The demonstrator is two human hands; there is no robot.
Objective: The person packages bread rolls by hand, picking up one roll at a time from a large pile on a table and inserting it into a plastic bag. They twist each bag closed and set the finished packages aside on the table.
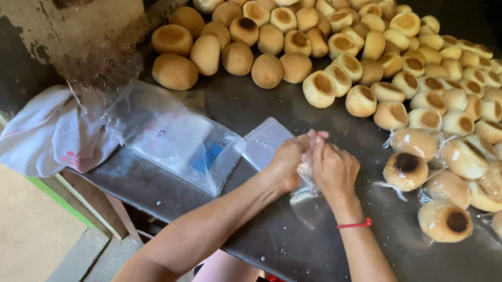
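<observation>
Both hands are meeting at the centre of the dark metal table [288, 246], working a small clear plastic bag [306, 181] between them. The left hand [287, 163] is curling its fingers around the bag's upper part, and the right hand [334, 170] is pinching the same bag from the 3 o'clock side, so both are grasping the plastic; what is inside the bag is hidden by the fingers. A red string bracelet [354, 225] is circling the right wrist.

At 9 o'clock from the hands, a stack of flat clear bags [175, 139] is lying on the table, with one loose sheet [266, 142] just beside the left hand. Farther out at 9 o'clock, a white plastic carrier bag [50, 134] is hanging over the table edge.

At 12 o'clock, well apart from the hands, a big heap of unwrapped round baked buns [346, 36] is spreading across the table. At 3 o'clock, near the right hand, a cluster of buns already wrapped in clear plastic [463, 186] is sitting, some showing dark scorched tops.
</observation>
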